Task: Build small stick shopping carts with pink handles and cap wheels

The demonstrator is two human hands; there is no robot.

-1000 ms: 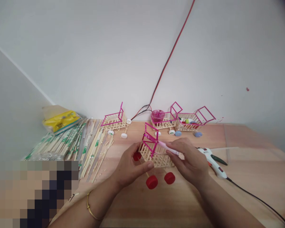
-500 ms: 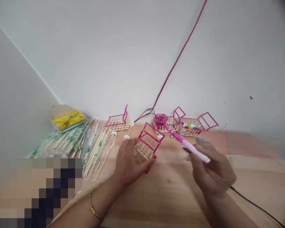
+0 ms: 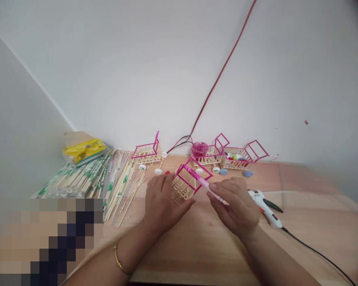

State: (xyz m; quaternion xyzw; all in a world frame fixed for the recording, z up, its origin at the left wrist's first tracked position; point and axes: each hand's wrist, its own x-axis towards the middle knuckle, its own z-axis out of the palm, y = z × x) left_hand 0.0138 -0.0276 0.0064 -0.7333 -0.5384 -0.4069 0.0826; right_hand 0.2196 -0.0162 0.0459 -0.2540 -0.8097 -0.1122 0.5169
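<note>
My left hand (image 3: 161,208) is closed round the side of a small cart (image 3: 183,190) built from thin wooden sticks, with a magenta-painted top frame. The cart is tilted, and its lower part is partly hidden by my fingers. In my right hand (image 3: 238,206) is a paintbrush (image 3: 204,183) with a pale handle stained magenta. Its magenta tip lies over the cart's painted frame; whether it touches the sticks, I cannot tell. Behind the cart, a clear cup (image 3: 200,149) smeared with magenta paint sits in another stick cart (image 3: 210,158).
A white glue gun (image 3: 270,210) with a black cord lies at right. Further stick carts (image 3: 146,157) (image 3: 237,158) stand along the wall. Bundles of sticks (image 3: 83,176) and a yellow packet (image 3: 85,150) lie at left. A red-black cable (image 3: 214,83) runs up the wall.
My right hand has moved left, bringing the brush tip from the paint cup down over the held cart's frame. The glue gun has come into view. The held cart has turned slightly.
</note>
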